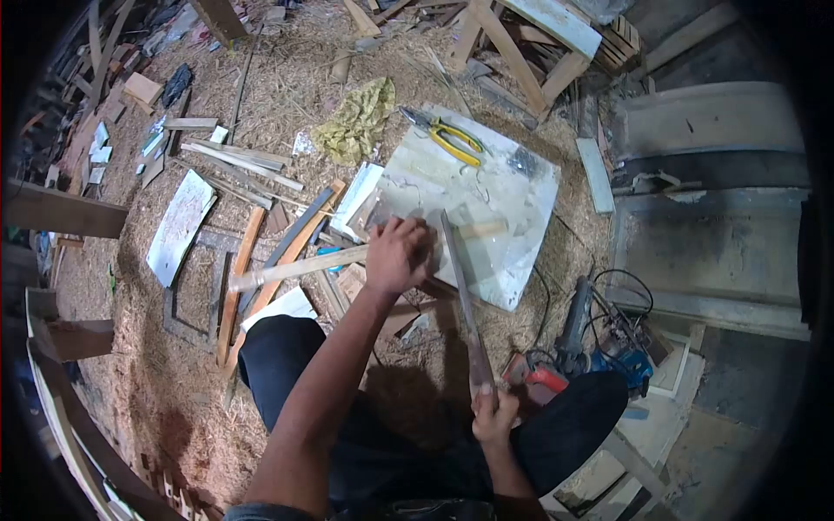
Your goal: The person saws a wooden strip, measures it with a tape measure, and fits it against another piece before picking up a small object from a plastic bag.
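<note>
We grip the wooden strip (317,264) with our left hand (400,253) over the board (521,204) at one o'clock — our right hand (493,415), at five, grasps the long saw-like tool (463,286). Best keep strokes straight, pressure light and the holding hand clear.

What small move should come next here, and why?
Probably a short pull of the blade by the right hand: it appears to lie across the stick, which the left hand steadies over the board.
</note>
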{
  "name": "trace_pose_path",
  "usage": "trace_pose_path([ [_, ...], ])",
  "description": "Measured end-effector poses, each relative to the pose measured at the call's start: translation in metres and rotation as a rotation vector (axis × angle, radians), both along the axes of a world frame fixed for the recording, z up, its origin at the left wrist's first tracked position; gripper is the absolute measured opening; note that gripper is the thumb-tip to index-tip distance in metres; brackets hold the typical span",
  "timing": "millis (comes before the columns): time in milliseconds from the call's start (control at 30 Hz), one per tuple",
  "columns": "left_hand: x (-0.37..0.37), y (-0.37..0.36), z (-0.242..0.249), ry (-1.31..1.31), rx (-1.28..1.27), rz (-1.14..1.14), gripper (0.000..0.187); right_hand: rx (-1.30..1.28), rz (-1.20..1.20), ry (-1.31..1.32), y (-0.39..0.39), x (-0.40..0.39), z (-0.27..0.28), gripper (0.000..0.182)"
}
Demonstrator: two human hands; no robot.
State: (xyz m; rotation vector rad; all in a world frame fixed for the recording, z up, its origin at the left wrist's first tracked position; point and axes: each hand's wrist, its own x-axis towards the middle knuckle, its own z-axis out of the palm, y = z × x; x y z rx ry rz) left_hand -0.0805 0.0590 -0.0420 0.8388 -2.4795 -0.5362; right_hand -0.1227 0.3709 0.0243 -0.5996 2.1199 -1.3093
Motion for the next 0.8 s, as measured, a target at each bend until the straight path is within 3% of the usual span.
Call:
trace_pose_path([
  [100, 0.0, -0.001, 0.0, 0.046, 0.063, -0.015, 0.033, 0.047, 0.087, 0.198, -0.083, -0.031, -0.024, 0.052],
  [200, 0.004, -0.001, 0.001, 0.085, 0.037, -0.101, 0.031, 0.018, 0.126, 0.083, -0.098, -0.044, -0.017, 0.052],
  [333, 0.007, 0.005, 0.004, 0.069, 0.06, -0.099, 0.029, -0.001, -0.021, -0.076, -0.089, -0.016, -0.014, 0.051],
  [467, -0.001, -0.001, 0.006, 0.066, 0.081, -0.04, 0.029, -0.119, -0.029, -0.064, -0.098, -0.032, -0.031, 0.048],
  [600, -0.003, 0.002, 0.007, 0.042, 0.159, 0.004, 0.024, -0.063, -0.003, 0.092, -0.104, -0.016, -0.03, 0.047],
  [700, -0.023, -0.007, 0.005, 0.074, 0.168, 0.224, 0.023, -0.04, 0.012, 0.086, -0.104, -0.017, -0.026, 0.047],
  [733, -0.031, -0.009, 0.005, -0.065, 0.159, 0.349, 0.03, -0.013, 0.001, 0.044, -0.101, -0.02, -0.028, 0.048],
  [800, -0.045, -0.012, 0.001, -0.079, 0.003, 0.492, 0.038, -0.041, 0.002, -0.066, -0.1, -0.03, -0.034, 0.05],
])
